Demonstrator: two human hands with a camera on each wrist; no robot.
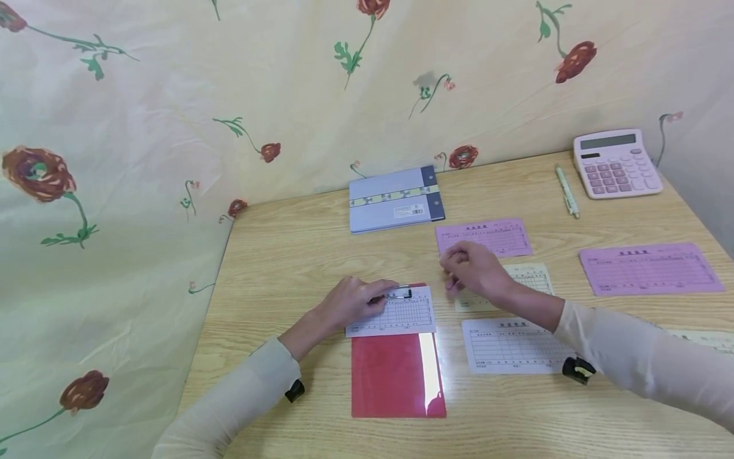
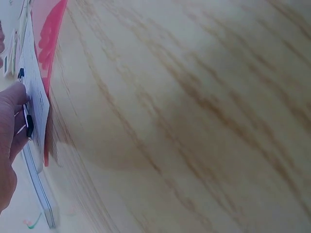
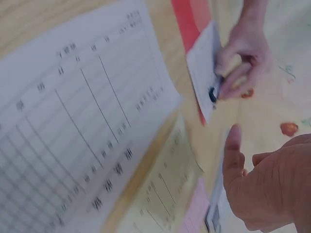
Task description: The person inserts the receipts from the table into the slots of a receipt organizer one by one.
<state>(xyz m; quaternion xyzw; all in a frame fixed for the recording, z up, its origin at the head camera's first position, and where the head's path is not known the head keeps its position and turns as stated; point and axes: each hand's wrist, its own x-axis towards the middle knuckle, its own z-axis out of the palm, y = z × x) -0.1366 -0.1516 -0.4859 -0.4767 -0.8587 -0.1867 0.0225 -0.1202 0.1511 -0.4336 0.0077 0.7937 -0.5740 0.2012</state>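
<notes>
A red clipboard (image 1: 390, 376) lies on the wooden table with a white printed slip (image 1: 410, 313) across its upper part. My left hand (image 1: 352, 301) pinches the metal clip (image 1: 404, 292) at the board's top edge, over that slip. In the left wrist view the thumb and fingers close around the clip (image 2: 29, 125). My right hand (image 1: 478, 271) hovers with loosely bent fingers and nothing in it, overlapping a pale yellow slip (image 1: 533, 278) and a purple slip (image 1: 504, 237) in the head view. Another white slip (image 1: 510, 347) lies below the right forearm, partly hidden by the sleeve.
A blue-grey folder (image 1: 390, 185) lies at the back against the flowered cloth (image 1: 298, 83). On the right are a second purple slip (image 1: 650, 269), a light green pen (image 1: 566, 191) and a pink calculator (image 1: 616, 164). Another yellowish slip (image 1: 711, 338) shows beside the right sleeve.
</notes>
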